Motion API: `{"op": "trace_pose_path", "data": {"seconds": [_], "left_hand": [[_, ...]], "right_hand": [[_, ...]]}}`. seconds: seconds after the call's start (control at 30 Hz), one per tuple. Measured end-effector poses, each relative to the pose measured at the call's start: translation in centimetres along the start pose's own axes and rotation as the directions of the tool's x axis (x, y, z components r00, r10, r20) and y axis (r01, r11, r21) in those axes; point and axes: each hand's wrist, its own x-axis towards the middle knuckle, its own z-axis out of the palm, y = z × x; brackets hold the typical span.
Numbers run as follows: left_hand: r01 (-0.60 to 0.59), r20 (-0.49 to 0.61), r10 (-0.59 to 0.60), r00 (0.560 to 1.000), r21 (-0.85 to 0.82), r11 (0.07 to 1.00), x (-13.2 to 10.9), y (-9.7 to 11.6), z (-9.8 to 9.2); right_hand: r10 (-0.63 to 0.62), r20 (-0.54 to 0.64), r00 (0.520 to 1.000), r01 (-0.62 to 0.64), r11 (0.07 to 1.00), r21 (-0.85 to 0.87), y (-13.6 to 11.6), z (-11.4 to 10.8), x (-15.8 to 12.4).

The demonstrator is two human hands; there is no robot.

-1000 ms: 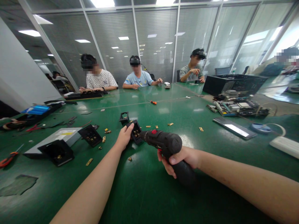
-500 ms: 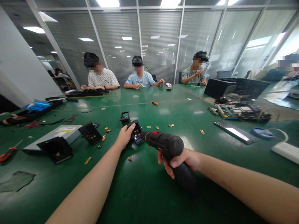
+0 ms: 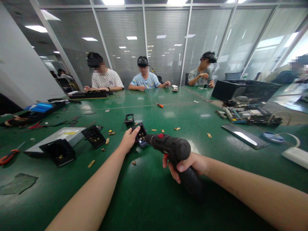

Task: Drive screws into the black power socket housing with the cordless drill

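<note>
In the middle of the table, my left hand point(image 3: 129, 138) is closed on a small black plastic socket housing point(image 3: 142, 136) with brass parts inside, tilted towards me. My right hand point(image 3: 183, 165) is wrapped round the grip of a black cordless drill point(image 3: 171, 146) with red marks. The drill's nose points left into the housing; whether its bit touches a screw is too small to tell. Just behind my left hand stands a black square frame point(image 3: 129, 119). Brass strips point(image 3: 177, 128) lie beyond the drill, and small brass pieces point(image 3: 134, 163) lie nearer me.
Left of my arm are two more black housings point(image 3: 93, 137) point(image 3: 57, 152), a grey metal box point(image 3: 64, 134) and an orange-handled screwdriver point(image 3: 11, 156). To the right lie a phone point(image 3: 244, 135), a circuit board point(image 3: 252, 114) and a black computer case point(image 3: 243, 91). Several people sit across the green table point(image 3: 154, 199).
My hands, the housing and the drill hold nearly the same position. The view has shifted very slightly. The co-worker at the far right of the table has lowered a hand.
</note>
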Motion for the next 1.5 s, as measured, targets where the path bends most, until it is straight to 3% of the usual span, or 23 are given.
{"op": "trace_pose_path", "data": {"seconds": [0.6,1.03,1.5], "left_hand": [[-0.023,0.0,0.023,1.0,0.043,0.999,0.2,-0.3,-0.2],[-0.083,0.001,0.083,0.997,0.047,0.995,0.3,-0.7,0.0],[-0.086,-0.027,0.089,0.996,0.084,0.993,-0.6,0.5,0.1]], "right_hand": [[-0.026,0.038,0.999,0.025,0.999,0.028,0.2,-0.6,0.1],[-0.037,-0.005,0.999,0.037,0.999,0.01,0.6,-0.3,-0.1],[-0.005,-0.07,0.998,0.002,0.999,-0.044,0.3,0.3,0.4]]}}
